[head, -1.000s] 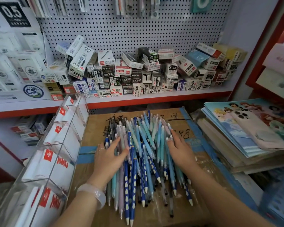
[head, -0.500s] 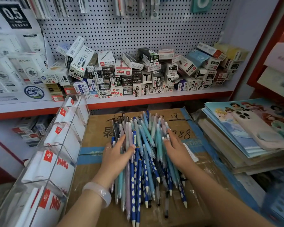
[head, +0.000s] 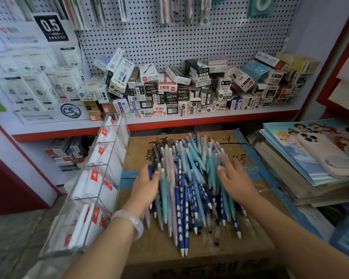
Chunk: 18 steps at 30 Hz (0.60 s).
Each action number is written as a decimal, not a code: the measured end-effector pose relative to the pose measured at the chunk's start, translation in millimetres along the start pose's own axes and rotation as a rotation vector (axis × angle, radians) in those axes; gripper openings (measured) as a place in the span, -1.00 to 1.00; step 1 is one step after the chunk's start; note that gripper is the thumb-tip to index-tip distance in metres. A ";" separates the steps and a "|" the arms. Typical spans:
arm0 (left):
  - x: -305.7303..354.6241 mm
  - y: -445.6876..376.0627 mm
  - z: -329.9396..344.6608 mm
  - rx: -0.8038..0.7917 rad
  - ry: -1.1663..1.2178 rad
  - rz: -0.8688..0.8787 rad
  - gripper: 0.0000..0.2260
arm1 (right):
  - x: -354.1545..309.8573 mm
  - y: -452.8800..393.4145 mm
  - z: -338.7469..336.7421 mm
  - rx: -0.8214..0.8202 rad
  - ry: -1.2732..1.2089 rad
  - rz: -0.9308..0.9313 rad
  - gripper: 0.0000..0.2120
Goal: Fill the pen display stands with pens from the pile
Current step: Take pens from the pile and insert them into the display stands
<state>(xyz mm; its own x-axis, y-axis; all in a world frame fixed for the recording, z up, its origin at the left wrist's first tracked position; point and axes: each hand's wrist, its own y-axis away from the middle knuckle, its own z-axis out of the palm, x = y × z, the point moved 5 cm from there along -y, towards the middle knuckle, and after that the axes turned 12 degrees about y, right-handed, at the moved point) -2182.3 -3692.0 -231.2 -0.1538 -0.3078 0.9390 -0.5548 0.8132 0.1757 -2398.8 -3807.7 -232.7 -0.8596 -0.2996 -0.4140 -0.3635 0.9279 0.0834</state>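
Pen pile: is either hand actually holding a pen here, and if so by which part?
Neither. The left hand and right hand lie with straight fingers against the two sides of the pen pile, pressing it together; no pen is gripped.

Pens: I see navy with white drops, teal, light blue, pale lilac.
Display stand: clear, holding white cards with red logos.
Carton: brown, blue tape, black writing.
Bangle: milky white.
Shelf edge: red.
Pegboard: white, dotted with holes.
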 end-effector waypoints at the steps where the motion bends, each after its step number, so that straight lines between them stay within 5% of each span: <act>1: 0.8 4.9 -3.8 0.039 0.004 -0.006 -0.52 | -5.4 4.7 -2.4 0.019 0.035 0.004 -0.52; 5: -1.5 24.2 -22.9 0.260 -0.151 -0.067 -0.56 | -30.5 25.5 -15.5 0.090 -0.114 0.010 -0.54; 10: -7.7 34.5 -9.7 0.061 -0.406 -0.227 -0.19 | -43.3 52.8 -28.6 0.157 -0.324 0.009 -0.56; 18: -10.7 13.6 1.7 0.050 -0.429 -0.255 -0.15 | -27.0 60.5 -33.9 0.176 -0.322 0.091 -0.55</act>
<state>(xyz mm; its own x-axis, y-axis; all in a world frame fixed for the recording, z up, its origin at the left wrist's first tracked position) -2189.6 -3678.6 -239.4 -0.3243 -0.6779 0.6597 -0.6556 0.6638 0.3598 -2409.8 -3751.0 -185.7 -0.7185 -0.1555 -0.6780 -0.1996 0.9798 -0.0132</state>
